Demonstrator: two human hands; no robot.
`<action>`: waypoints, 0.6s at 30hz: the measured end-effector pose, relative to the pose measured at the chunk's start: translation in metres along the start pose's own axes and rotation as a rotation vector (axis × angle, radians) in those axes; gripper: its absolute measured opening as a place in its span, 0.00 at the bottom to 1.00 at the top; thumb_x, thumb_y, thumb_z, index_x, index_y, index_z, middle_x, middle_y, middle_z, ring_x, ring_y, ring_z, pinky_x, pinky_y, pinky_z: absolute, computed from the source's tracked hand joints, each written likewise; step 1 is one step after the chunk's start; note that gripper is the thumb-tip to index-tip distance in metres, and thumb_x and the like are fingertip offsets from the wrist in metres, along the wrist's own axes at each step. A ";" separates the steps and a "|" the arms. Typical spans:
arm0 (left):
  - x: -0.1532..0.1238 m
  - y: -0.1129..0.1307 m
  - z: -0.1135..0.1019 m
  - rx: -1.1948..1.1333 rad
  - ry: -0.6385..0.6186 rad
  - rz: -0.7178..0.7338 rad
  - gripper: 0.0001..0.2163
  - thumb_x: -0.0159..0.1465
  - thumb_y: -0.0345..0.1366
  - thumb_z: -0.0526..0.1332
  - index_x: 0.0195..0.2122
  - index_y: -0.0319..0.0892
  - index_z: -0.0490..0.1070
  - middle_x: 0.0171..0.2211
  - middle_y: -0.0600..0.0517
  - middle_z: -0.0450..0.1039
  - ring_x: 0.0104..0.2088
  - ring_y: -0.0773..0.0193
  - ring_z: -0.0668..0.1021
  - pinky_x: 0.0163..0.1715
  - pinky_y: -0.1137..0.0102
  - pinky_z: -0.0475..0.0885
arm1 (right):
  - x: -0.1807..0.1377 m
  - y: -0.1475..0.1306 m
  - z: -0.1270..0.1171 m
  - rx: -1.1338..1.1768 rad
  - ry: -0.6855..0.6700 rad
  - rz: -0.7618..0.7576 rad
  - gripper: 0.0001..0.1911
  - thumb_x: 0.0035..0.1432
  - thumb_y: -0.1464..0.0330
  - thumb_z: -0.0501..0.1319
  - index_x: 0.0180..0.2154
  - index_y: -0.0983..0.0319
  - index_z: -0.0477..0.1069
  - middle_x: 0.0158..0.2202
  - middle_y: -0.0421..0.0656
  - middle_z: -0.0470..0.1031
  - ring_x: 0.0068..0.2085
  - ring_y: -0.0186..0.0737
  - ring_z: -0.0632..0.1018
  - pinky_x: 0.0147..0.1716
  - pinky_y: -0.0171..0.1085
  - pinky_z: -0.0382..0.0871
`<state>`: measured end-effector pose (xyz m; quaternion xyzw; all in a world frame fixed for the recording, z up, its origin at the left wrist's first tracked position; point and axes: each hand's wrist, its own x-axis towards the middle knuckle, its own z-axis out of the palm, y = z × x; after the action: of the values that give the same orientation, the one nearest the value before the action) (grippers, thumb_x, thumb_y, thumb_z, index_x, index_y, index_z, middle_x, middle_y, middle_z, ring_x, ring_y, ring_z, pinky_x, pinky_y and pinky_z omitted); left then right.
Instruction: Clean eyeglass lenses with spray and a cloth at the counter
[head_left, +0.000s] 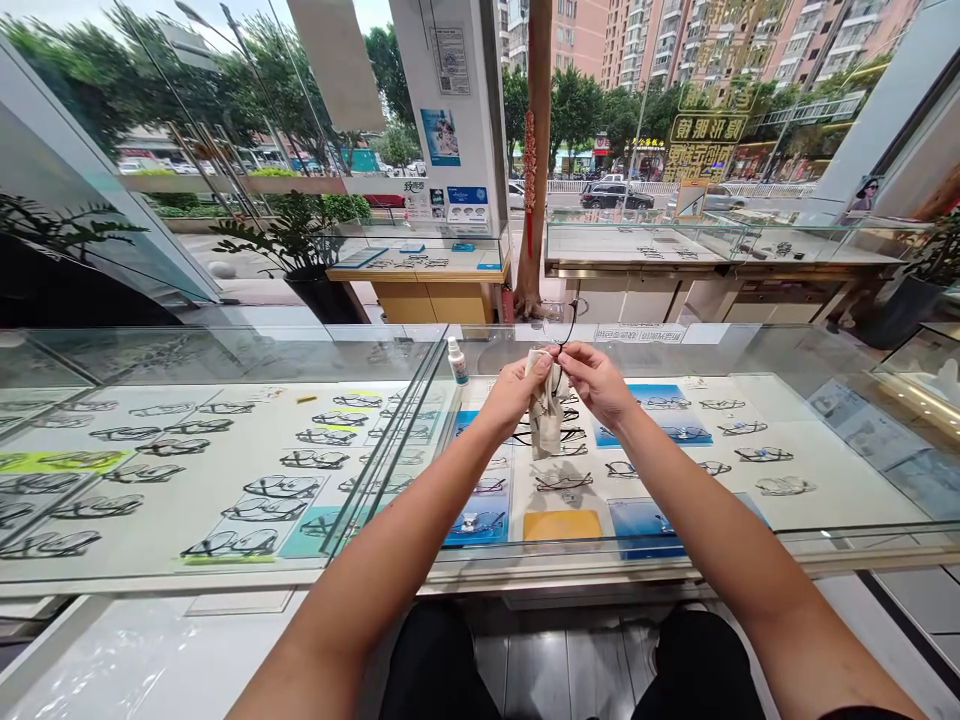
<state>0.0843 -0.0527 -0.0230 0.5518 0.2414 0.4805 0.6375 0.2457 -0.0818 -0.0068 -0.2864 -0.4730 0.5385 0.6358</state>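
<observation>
Both my hands are raised together above a glass display counter (750,545). My left hand (517,390) is closed on a pale cleaning cloth (546,425) that hangs down from its fingers. My right hand (596,380) pinches a pair of thin-framed eyeglasses (564,330), with a dark temple arm rising above the fingers and the clear lenses hard to make out. The cloth is pressed against the glasses between the two hands.
A small spray bottle (457,362) stands on the glass just left of my hands. Under the glass lie several rows of spectacle frames (285,487) on trays. Further display counters (720,245), potted plants (307,250) and shop windows lie beyond.
</observation>
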 end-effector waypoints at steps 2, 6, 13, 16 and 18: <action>0.000 0.000 -0.001 -0.021 -0.007 -0.019 0.37 0.53 0.64 0.81 0.53 0.39 0.83 0.37 0.49 0.86 0.40 0.60 0.85 0.39 0.71 0.75 | 0.001 0.001 0.001 -0.009 0.014 -0.011 0.27 0.35 0.49 0.87 0.31 0.56 0.83 0.36 0.40 0.81 0.33 0.35 0.71 0.30 0.36 0.67; -0.001 0.002 -0.003 -0.043 -0.029 -0.064 0.40 0.53 0.64 0.81 0.56 0.39 0.80 0.33 0.50 0.84 0.35 0.60 0.85 0.37 0.70 0.77 | 0.003 0.005 -0.001 -0.096 0.014 -0.074 0.25 0.39 0.48 0.86 0.32 0.57 0.87 0.41 0.43 0.83 0.36 0.38 0.74 0.29 0.38 0.69; 0.001 0.005 -0.004 0.017 -0.007 -0.036 0.36 0.51 0.65 0.81 0.46 0.38 0.81 0.31 0.51 0.82 0.30 0.65 0.80 0.31 0.73 0.73 | 0.001 0.010 -0.002 -0.323 0.001 -0.304 0.23 0.54 0.43 0.79 0.36 0.55 0.90 0.45 0.47 0.85 0.40 0.43 0.79 0.30 0.41 0.74; 0.000 0.008 -0.004 0.025 -0.008 -0.035 0.34 0.52 0.65 0.81 0.44 0.38 0.81 0.32 0.50 0.82 0.30 0.66 0.79 0.32 0.73 0.72 | -0.002 0.010 -0.001 -0.400 0.002 -0.374 0.21 0.60 0.44 0.75 0.39 0.54 0.91 0.46 0.48 0.86 0.44 0.47 0.81 0.33 0.43 0.77; -0.002 0.010 -0.004 0.024 -0.017 -0.040 0.33 0.54 0.64 0.80 0.44 0.38 0.81 0.32 0.50 0.82 0.31 0.66 0.79 0.32 0.73 0.71 | -0.003 0.010 -0.002 -0.431 -0.002 -0.400 0.20 0.62 0.45 0.74 0.39 0.53 0.91 0.45 0.48 0.86 0.47 0.49 0.81 0.38 0.45 0.79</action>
<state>0.0771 -0.0534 -0.0151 0.5584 0.2528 0.4600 0.6425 0.2433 -0.0819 -0.0168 -0.3154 -0.6240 0.2900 0.6535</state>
